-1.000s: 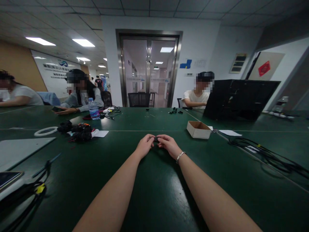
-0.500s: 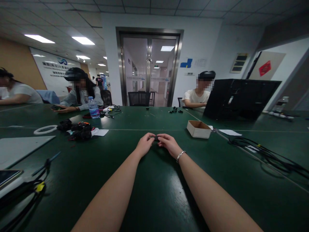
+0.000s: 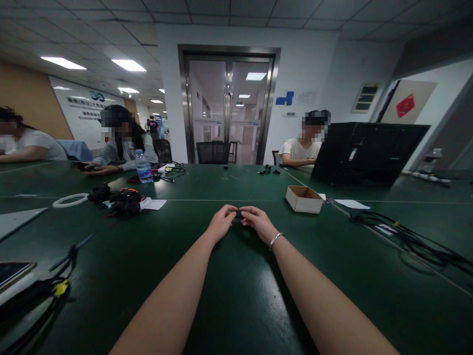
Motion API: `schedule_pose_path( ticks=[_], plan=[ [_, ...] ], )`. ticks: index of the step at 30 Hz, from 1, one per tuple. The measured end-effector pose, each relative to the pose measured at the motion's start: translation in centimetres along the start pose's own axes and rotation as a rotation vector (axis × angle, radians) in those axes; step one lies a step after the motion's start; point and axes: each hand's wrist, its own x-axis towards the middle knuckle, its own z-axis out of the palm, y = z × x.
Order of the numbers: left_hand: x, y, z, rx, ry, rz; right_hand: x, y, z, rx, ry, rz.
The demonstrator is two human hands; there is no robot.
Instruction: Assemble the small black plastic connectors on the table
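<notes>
Both my arms reach forward over the dark green table (image 3: 236, 296). Between the fingertips of my left hand (image 3: 223, 220) and my right hand (image 3: 257, 220) is a small black piece (image 3: 238, 214), pinched from both sides. Its exact kind is too small to make out, and fingers cover its ends. A bracelet (image 3: 275, 240) circles my right wrist. Beyond and right of my hands stands an open cardboard box (image 3: 303, 201); its inside bottom is mostly hidden by the front wall.
Small black pieces (image 3: 269, 170) lie at the far side. Left are a water bottle (image 3: 144, 167), a black bundle (image 3: 125, 201), a white ring (image 3: 70, 200), cables (image 3: 55, 296) and a phone (image 3: 15, 273). Right are a monitor (image 3: 365, 153) and coiled cables (image 3: 402, 236). Several people sit around.
The grey panel at the left edge has slid further left, showing less of itself. My hands keep the same pinch on the small black piece, and the view has tipped up very slightly.
</notes>
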Motion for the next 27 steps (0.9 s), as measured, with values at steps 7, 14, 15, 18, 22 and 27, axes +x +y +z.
schedule_pose_path(
  ticks=[7,14,15,18,22,27],
  plan=[
    [-0.36,0.65,-0.18,0.017,-0.015,-0.01,0.01,-0.01,-0.05,0.003,-0.007,-0.001],
    [-0.32,0.43,-0.07,0.064,-0.017,-0.004,-0.14,-0.17,0.05,-0.002,-0.002,0.004],
    [-0.34,0.45,-0.06,0.061,-0.006,-0.011,-0.15,-0.16,0.04,-0.001,-0.001,0.002],
    [-0.4,0.53,-0.07,0.045,0.025,-0.019,-0.12,-0.09,-0.05,-0.005,-0.006,-0.001],
    [-0.4,0.4,-0.08,0.066,0.017,0.011,-0.04,0.02,-0.11,-0.01,-0.016,-0.005],
    [-0.26,0.04,-0.03,0.08,0.018,0.01,0.01,0.12,-0.09,0.001,-0.011,-0.014]
  ],
)
